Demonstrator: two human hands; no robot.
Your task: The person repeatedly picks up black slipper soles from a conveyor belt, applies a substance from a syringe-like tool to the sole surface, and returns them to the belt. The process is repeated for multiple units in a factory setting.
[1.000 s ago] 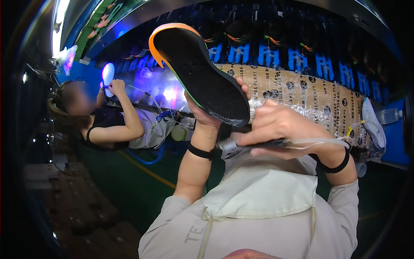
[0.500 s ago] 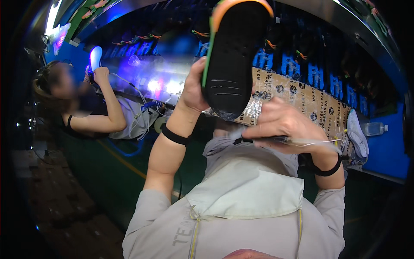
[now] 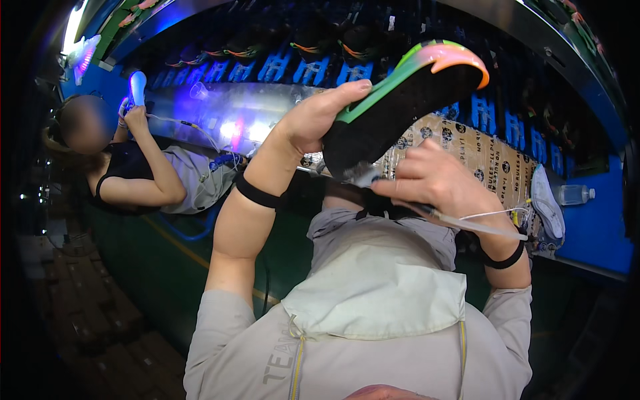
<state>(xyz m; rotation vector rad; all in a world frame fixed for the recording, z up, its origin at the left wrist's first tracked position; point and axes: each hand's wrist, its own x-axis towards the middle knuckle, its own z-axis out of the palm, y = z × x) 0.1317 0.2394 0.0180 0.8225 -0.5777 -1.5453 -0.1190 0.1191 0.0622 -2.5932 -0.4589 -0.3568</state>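
Note:
A shoe sole (image 3: 400, 107) with a black face and a green-to-orange rim is held up and tilted in my left hand (image 3: 317, 120). The thumb lies along the green edge, and the other fingers are hidden behind the sole. My right hand (image 3: 440, 177) is closed round a brush (image 3: 363, 175) whose pale bristles are blurred. Its tip meets the lower end of the black face. From the brush, a clear tube (image 3: 480, 228) and a thin white wire run back along my right wrist.
Printed cardboard (image 3: 490, 167) covers the bench ahead. A white sole (image 3: 548, 201) and a clear bottle (image 3: 575, 195) lie at the right. Blue racks (image 3: 313, 72) carrying dark shoe parts line the back. At the left, another person (image 3: 137, 177) holds a glowing pale sole (image 3: 137, 87).
My left hand has tilted the sole, its orange end swinging right and down, so more green rim shows. The brush has moved left and up onto the sole's lower end.

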